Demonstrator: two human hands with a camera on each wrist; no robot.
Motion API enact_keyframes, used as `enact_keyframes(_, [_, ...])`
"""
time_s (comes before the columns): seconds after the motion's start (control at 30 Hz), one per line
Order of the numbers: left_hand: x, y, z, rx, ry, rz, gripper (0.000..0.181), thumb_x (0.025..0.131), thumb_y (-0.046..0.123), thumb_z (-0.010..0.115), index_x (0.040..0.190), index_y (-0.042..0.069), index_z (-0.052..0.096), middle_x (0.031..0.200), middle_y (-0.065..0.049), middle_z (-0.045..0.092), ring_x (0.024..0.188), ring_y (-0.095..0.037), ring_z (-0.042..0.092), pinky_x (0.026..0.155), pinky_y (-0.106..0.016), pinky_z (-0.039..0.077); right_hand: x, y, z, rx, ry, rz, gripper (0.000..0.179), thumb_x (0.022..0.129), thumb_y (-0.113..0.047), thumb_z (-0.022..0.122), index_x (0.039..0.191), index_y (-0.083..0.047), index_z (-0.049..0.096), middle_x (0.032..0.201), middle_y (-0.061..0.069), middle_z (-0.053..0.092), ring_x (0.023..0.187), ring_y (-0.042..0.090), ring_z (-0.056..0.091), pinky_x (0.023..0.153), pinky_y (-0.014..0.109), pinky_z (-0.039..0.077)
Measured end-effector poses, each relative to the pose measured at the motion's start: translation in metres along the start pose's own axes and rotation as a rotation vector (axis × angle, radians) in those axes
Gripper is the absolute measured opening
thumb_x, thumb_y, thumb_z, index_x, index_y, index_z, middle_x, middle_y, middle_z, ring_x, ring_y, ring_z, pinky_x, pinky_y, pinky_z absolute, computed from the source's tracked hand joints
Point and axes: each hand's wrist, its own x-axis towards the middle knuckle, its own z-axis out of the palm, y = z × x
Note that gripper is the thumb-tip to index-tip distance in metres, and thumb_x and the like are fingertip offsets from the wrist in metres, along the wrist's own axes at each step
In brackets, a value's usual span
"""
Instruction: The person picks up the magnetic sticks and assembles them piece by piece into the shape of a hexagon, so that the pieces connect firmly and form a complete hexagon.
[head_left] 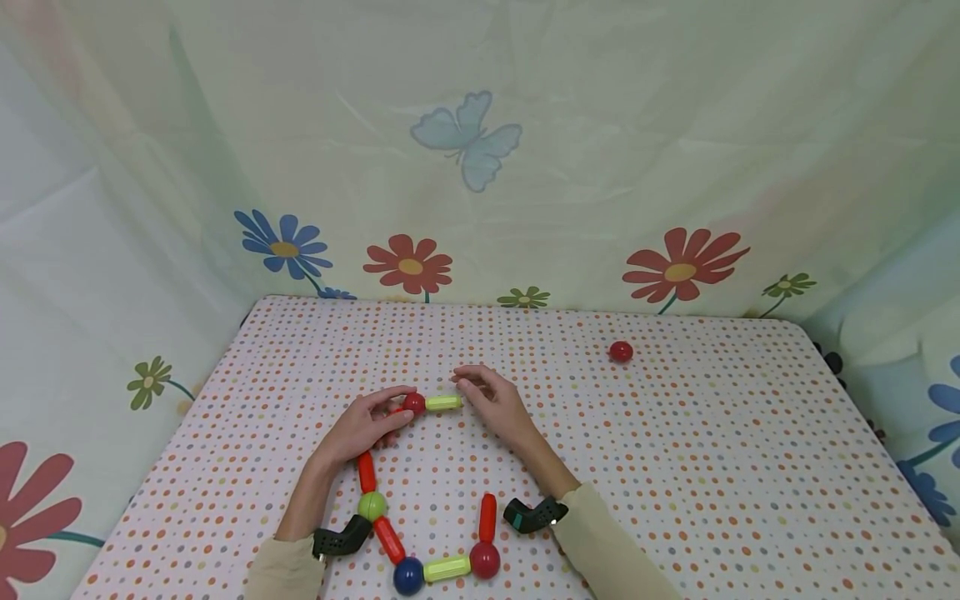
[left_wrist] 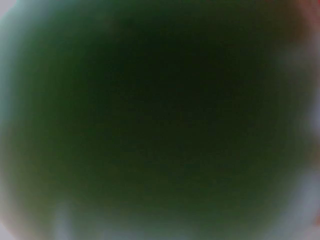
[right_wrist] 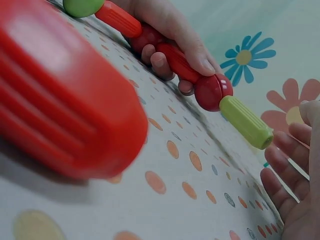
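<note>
A chain of toy rods and balls lies on the table in an open loop. My left hand (head_left: 367,427) curls its fingers round a red rod (right_wrist: 177,62), its thumb against a red ball (right_wrist: 210,93). From that ball a yellow-green rod (head_left: 443,402) sticks out to the right. My right hand (head_left: 498,406) is just past this rod's free end, fingers loosely spread and holding nothing. Below the left hand the chain runs through a green ball (head_left: 372,505) and a blue ball (head_left: 408,576) to another red ball (head_left: 485,560). Dark green blur fills the left wrist view.
A loose red ball (head_left: 621,352) lies toward the back right of the dotted table (head_left: 712,467). An upright-pointing red rod (head_left: 487,518) ends the chain beside my right wrist. A flowered cloth (head_left: 570,192) hangs behind the table.
</note>
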Motion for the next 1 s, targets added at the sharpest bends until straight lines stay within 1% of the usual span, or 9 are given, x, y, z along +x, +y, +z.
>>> enact_keyframes(0.13, [-0.001,0.0,0.0,0.002,-0.001,0.005,0.045,0.089,0.036,0.069,0.131,0.023,0.059,0.077,-0.008,0.06,0.056,-0.014,0.054,0.052,-0.024,0.046,0.0,0.003,0.0,0.013,0.02,-0.051,0.027,0.1,-0.026,0.055,0.122,-0.013,0.063,0.117,0.005,0.069,0.107,0.018,0.062,0.089,0.024,0.05])
enact_keyframes(0.27, [-0.002,0.002,-0.001,0.006,0.001,0.007,0.044,0.09,0.036,0.069,0.131,0.024,0.059,0.074,-0.006,0.06,0.055,-0.014,0.054,0.052,-0.023,0.046,-0.001,0.004,-0.002,-0.011,0.046,-0.106,0.026,0.099,-0.023,0.056,0.121,-0.011,0.064,0.114,0.005,0.069,0.104,0.018,0.062,0.086,0.023,0.051])
enact_keyframes(0.47, [-0.002,0.002,0.0,0.013,-0.001,0.013,0.045,0.09,0.037,0.068,0.132,0.024,0.059,0.068,-0.004,0.059,0.054,-0.014,0.053,0.052,-0.024,0.046,-0.001,0.003,-0.004,-0.035,0.068,-0.143,0.027,0.099,-0.023,0.056,0.121,-0.008,0.064,0.113,0.006,0.069,0.103,0.018,0.063,0.084,0.024,0.051])
enact_keyframes(0.63, [-0.002,0.002,0.0,0.011,-0.005,0.016,0.045,0.09,0.037,0.068,0.132,0.024,0.058,0.075,-0.005,0.059,0.055,-0.014,0.054,0.052,-0.024,0.046,0.0,0.003,-0.007,-0.054,0.08,-0.156,0.025,0.099,-0.023,0.055,0.121,-0.013,0.064,0.113,0.004,0.069,0.101,0.017,0.063,0.082,0.023,0.052])
enact_keyframes(0.8, [-0.002,0.003,-0.001,0.009,-0.003,0.009,0.044,0.09,0.037,0.068,0.132,0.026,0.059,0.082,-0.006,0.059,0.056,-0.014,0.054,0.053,-0.024,0.047,0.002,0.007,-0.013,-0.101,0.13,-0.206,0.025,0.098,-0.016,0.057,0.121,-0.009,0.063,0.112,0.006,0.069,0.099,0.019,0.064,0.081,0.025,0.053])
enact_keyframes(0.9, [-0.003,0.004,-0.001,0.01,-0.003,0.004,0.044,0.09,0.037,0.068,0.131,0.027,0.059,0.083,-0.006,0.059,0.055,-0.014,0.054,0.053,-0.024,0.047,0.003,0.01,-0.017,-0.118,0.155,-0.209,0.025,0.097,-0.014,0.057,0.121,-0.009,0.063,0.111,0.006,0.069,0.099,0.019,0.064,0.081,0.026,0.053])
enact_keyframes(1.0, [-0.003,0.004,-0.001,0.009,-0.006,0.005,0.044,0.09,0.037,0.068,0.132,0.026,0.059,0.081,-0.006,0.058,0.055,-0.014,0.054,0.053,-0.024,0.047,0.003,0.011,-0.02,-0.114,0.165,-0.208,0.024,0.097,-0.012,0.057,0.12,-0.006,0.063,0.11,0.007,0.069,0.099,0.019,0.063,0.081,0.027,0.053])
